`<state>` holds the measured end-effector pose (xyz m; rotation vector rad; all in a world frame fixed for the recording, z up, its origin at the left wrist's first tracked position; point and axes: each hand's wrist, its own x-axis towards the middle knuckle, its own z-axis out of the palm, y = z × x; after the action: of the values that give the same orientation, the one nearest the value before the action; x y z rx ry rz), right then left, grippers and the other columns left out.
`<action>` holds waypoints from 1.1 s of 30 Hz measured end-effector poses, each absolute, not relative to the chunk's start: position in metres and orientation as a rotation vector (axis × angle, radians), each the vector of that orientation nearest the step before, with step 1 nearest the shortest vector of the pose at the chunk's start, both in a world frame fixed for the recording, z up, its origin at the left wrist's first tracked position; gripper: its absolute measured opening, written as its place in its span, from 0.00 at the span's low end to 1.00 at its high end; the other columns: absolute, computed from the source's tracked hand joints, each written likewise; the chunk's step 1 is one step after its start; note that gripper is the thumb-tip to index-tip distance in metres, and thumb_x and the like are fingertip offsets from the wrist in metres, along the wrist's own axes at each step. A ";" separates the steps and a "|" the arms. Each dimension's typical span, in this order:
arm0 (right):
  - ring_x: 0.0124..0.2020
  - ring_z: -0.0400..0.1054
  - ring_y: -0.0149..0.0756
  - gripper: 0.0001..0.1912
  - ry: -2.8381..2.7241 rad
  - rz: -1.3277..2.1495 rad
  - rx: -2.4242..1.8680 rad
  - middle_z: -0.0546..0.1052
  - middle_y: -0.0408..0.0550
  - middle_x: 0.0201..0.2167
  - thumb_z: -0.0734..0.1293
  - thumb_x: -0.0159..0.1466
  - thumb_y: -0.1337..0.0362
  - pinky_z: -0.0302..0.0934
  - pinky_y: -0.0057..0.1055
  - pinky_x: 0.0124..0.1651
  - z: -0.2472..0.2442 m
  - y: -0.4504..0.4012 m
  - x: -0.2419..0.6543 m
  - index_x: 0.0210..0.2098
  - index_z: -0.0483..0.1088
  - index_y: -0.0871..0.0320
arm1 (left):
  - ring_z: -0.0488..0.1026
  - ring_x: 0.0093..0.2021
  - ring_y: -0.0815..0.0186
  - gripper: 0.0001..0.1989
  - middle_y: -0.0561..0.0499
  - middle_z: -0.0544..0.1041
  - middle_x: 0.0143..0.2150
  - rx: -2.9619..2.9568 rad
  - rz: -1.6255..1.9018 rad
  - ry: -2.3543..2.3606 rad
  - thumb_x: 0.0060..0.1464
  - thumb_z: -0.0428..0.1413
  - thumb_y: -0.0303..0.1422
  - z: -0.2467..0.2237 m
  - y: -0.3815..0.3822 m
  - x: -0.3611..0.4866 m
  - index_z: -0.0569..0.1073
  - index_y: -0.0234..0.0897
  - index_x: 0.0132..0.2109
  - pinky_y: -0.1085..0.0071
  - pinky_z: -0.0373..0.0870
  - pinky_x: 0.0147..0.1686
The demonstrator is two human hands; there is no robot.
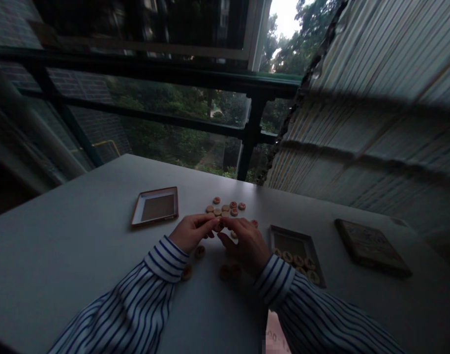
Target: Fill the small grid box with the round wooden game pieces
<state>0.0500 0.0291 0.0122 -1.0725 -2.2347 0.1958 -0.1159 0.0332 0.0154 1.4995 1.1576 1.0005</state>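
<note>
A round wooden xiangqi piece (219, 226) is up between my two hands, above the white table. My left hand (195, 232) pinches it from the left with the thumb and fingers. From the right, my right hand (247, 242) has its curled fingertips against the same piece, with the thumb just below. Beyond my hands lies a loose group of pieces, some with red characters (233, 205) and some blank side up (217, 212). Nearer me are a piece (200, 251) by my left wrist, another (187, 272) at the cuff, and two dim ones (230, 272) under my right hand.
An open tray (135, 216) lies at the left on the white table (80, 211). At the right, a grey box tray (297, 232) holds several pieces in rows. A flat patterned box or lid (372, 247) lies farther right. Window railings and a pleated blind (357, 123) border the table.
</note>
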 end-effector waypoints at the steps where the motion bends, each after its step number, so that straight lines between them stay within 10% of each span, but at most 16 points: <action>1: 0.39 0.65 0.36 0.12 -2.235 0.189 -1.074 0.73 0.49 0.36 0.61 0.59 0.62 0.58 0.32 0.41 0.013 0.029 0.050 0.42 0.65 0.56 | 0.66 0.24 0.72 0.14 0.52 0.73 0.26 1.504 1.003 1.158 0.49 0.52 0.40 0.015 0.033 -0.116 0.73 0.32 0.34 0.76 0.64 0.25; 33: 0.44 0.60 0.38 0.09 -2.311 0.058 -1.431 0.70 0.48 0.41 0.60 0.58 0.60 0.47 0.39 0.46 0.011 0.032 0.052 0.36 0.68 0.54 | 0.71 0.37 0.62 0.14 0.44 0.76 0.37 2.126 1.018 1.785 0.49 0.49 0.34 0.002 0.044 -0.133 0.73 0.32 0.40 0.65 0.67 0.40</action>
<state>0.0525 0.0322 0.0112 -1.4307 -2.3114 0.0576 -0.1331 0.0443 0.0019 2.1262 1.7848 1.0175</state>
